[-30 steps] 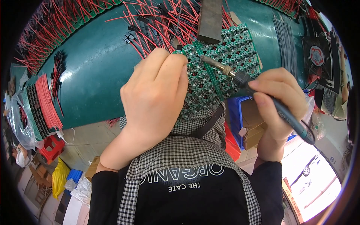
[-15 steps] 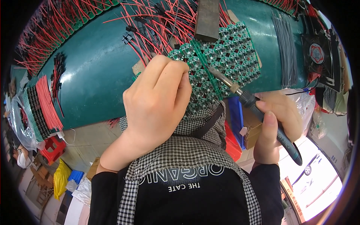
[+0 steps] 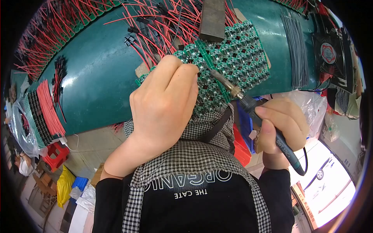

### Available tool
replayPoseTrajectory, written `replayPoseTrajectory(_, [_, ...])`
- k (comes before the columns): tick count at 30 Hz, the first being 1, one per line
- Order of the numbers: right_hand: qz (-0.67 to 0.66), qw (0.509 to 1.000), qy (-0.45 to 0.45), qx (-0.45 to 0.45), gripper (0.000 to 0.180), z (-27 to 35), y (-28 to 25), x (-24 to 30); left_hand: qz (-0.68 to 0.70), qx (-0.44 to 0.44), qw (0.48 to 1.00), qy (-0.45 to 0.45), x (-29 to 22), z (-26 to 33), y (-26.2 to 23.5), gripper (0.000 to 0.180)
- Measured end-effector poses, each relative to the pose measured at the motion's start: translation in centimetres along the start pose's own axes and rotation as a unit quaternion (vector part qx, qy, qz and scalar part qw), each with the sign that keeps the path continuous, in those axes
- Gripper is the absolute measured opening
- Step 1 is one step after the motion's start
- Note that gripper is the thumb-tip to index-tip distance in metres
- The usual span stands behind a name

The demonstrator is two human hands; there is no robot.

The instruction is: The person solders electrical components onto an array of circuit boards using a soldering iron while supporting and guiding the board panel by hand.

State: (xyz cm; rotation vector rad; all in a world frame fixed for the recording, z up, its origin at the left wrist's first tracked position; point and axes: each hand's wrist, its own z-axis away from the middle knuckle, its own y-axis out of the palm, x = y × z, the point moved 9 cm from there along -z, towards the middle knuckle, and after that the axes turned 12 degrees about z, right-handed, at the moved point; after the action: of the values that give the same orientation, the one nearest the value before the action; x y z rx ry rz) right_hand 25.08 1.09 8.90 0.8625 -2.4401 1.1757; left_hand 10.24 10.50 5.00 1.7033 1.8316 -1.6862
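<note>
My right hand (image 3: 285, 122) is wrapped round the dark handle of a soldering iron (image 3: 248, 104). Its tip points up and left, over a green panel of circuit boards (image 3: 243, 50) close to the fingers of my left hand (image 3: 163, 101). That hand is closed in a pinch above the panel's left part; whatever lies between the fingertips is hidden behind them. Rows of small components cover the panel. A dark rectangular block (image 3: 212, 21) rests on its far edge. Red and black wires with black connectors (image 3: 159, 35) spread beyond the panel, to the left of the block.
The green table surface (image 3: 97, 77) curves across the view. At its left lie a bundle of red wires (image 3: 50, 108) and some dark connector leads (image 3: 59, 73). A bundle of grey wires (image 3: 294, 50) and a square black fan (image 3: 328, 54) are at the right. Wired boards (image 3: 58, 35) line the far left.
My right hand and the soldering iron have shifted a little left, bringing the tip closer to my left fingers. My left hand has moved only slightly and stays pinched.
</note>
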Motion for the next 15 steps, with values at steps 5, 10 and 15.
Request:
replayPoseTrajectory(5, [0.027, 0.998, 0.007, 0.055, 0.017, -0.3, 0.3, 0.5, -0.03, -0.001, 1.0, 0.008, -0.1, 0.0, 0.2, 0.014])
replayPoseTrajectory(10, [0.103, 0.99, -0.045, 0.088, 0.018, -0.1, 0.9, 2.5, -0.044, 0.015, 0.999, 0.001, -0.5, -0.4, 0.8, 0.016])
replayPoseTrajectory(15, [0.162, 0.977, -0.096, 0.099, 0.013, 0.5, 2.2, 3.7, -0.071, 0.03, 0.997, -0.021, 0.0, 0.1, 0.9, 0.017])
